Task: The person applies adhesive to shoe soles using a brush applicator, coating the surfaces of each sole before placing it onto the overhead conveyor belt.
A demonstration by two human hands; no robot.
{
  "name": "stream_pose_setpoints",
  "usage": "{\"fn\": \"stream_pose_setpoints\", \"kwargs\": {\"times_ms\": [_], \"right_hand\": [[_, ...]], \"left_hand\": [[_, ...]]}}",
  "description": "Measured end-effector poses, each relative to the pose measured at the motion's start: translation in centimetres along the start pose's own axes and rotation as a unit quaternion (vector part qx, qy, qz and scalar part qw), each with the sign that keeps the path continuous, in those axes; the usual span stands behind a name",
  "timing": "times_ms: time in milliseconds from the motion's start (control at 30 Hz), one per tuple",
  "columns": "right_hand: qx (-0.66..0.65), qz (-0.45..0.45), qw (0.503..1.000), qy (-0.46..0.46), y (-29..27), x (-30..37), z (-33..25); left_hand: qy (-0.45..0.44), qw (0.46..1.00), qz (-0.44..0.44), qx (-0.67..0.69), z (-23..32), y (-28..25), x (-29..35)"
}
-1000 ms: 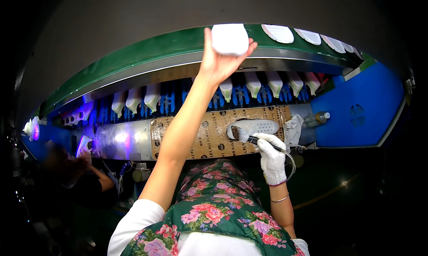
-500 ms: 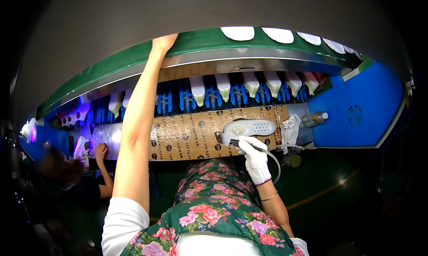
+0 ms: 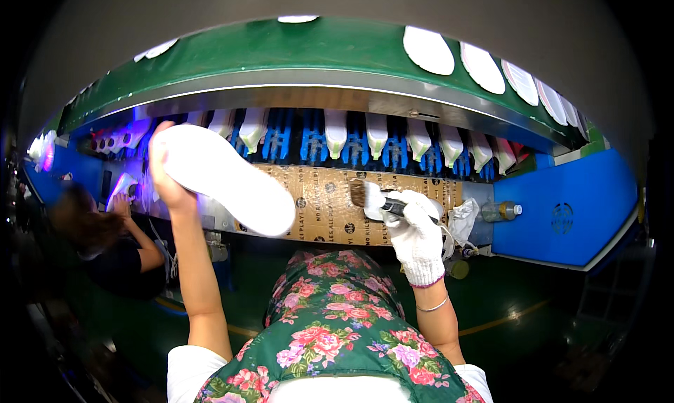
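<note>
My bare left hand (image 3: 166,175) grips a large white shoe sole (image 3: 228,180) by its left end. The sole hangs raised over the left part of the bench, its smooth white face toward me. In my white-gloved right hand (image 3: 415,227) is a brush (image 3: 359,192) with a dark handle and a thin hose behind it. Its bristles point left, above the brown printed covering (image 3: 323,224) of the bench. A pale grey edge shows behind the glove; the rest of it is hidden.
Across the back runs a green conveyor belt (image 3: 281,52) carrying several white soles (image 3: 428,50). Under it, white shoe parts (image 3: 337,133) hang among blue holders. A crumpled white cloth (image 3: 462,220) and a bottle (image 3: 500,210) lie at the right. Another person's hand (image 3: 121,205) works at the left.
My left hand has come back from the green belt toward me, now with a white sole. My right hand has lifted the brush off the grey sole on the bench.
</note>
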State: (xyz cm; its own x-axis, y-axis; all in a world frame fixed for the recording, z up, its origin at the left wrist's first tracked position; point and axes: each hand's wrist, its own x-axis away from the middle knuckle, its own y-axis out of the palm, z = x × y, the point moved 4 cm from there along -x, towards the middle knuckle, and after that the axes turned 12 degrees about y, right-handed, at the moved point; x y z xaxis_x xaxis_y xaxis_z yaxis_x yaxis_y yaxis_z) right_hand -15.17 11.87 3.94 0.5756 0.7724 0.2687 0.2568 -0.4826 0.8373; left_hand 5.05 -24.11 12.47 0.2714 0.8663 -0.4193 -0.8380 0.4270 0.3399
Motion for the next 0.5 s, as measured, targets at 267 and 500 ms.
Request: {"fn": "stream_pose_setpoints", "kwargs": {"times_ms": [267, 500], "right_hand": [[0.213, -0.075, 0.973, 0.041, 8.4, -0.5, 2.7], [0.33, -0.021, 0.943, 0.045, 8.3, -0.4, 3.2]], "left_hand": [[-0.397, 0.888, -0.103, 0.211, -10.1, 2.8, 17.2], [-0.501, 0.699, -0.192, 0.474, -6.3, 5.1, 25.4]]}}
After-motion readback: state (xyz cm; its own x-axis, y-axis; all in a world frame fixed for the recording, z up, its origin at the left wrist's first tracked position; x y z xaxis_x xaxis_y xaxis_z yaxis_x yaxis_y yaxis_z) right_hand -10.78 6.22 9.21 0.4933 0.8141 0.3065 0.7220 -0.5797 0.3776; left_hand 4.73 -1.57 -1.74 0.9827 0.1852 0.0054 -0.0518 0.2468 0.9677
